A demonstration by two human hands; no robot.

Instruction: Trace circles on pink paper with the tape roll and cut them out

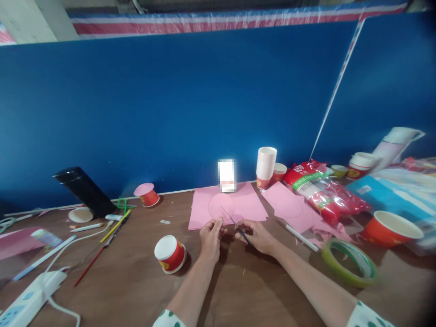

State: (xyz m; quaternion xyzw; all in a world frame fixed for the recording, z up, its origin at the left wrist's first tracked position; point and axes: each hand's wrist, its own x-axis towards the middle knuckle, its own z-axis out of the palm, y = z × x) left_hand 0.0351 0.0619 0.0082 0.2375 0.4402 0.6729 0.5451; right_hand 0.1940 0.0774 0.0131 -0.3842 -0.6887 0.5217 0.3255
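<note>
My left hand (211,239) pinches the lower edge of a round pink paper piece (220,204), which shows against a stack of pink paper sheets (250,197). In my right hand (259,237) is a pair of dark scissors (242,232). The thin blades point up and left across the round piece, and I cannot tell how far apart they are. To the left of my left hand, a red and white paper cup (172,255) stands upside down on the brown table (218,297).
Left lie a black cylinder (85,193), pens, a power strip (32,295) and a pink-topped cup (148,195). Right are stacked cups (266,165), pink sheets (289,204), a red bag (315,188), a tape roll (369,272) and an orange cup (386,231). A blue partition (190,104) rises behind.
</note>
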